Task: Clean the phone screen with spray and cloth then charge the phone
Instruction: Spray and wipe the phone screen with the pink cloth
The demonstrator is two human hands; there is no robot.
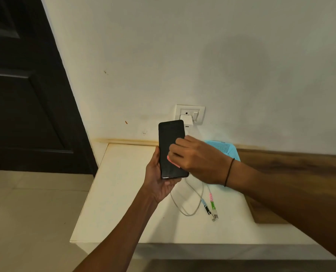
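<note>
My left hand (159,181) grips a black phone (168,146) from below and behind, its dark screen facing me, upright above the white shelf (124,193). My right hand (198,160) presses a pink cloth (173,162) against the screen's right side; only a thin edge of the cloth shows under the fingers. A white charger (186,121) sits plugged in the wall socket (190,113) just behind the phone's top. Its white cable (190,209) loops on the shelf and ends in several connectors (211,209) with blue, pink and green wraps. No spray bottle is visible.
A light blue perforated basket (225,149) stands on the shelf against the wall, partly behind my right wrist. A dark door (25,95) fills the left. A wooden panel (290,167) runs along the right. Tiled floor (25,213) lies left of the shelf.
</note>
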